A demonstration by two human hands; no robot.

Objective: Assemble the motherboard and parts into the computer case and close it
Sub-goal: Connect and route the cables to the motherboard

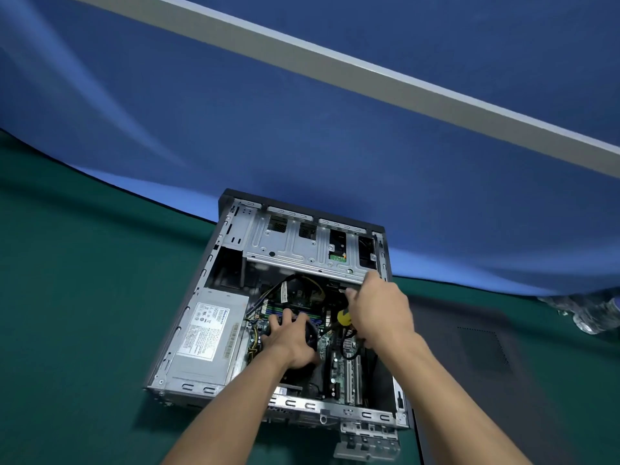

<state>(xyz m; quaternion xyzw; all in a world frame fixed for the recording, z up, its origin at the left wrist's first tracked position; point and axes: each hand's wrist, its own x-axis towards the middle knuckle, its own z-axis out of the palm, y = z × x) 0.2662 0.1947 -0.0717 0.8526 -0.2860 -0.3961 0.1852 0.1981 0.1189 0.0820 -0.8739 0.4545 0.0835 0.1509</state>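
Observation:
An open computer case (188,323) lies flat on a green table. Inside it sit a grey power supply (204,333) at the left and the green motherboard (339,364) at the right. My left hand (288,340) rests on the black CPU cooler fan (310,332) with fingers spread. My right hand (379,310) is over the board's far right part, below the metal drive cage (295,246). It grips a tool with a yellow handle (344,317); its index finger points up toward the cage edge. The tool's tip is hidden.
The dark side panel (476,347) lies flat on the green table (84,297) to the right of the case. A blue cloth backdrop (302,129) hangs behind. Crumpled clear plastic (590,313) lies at the far right edge.

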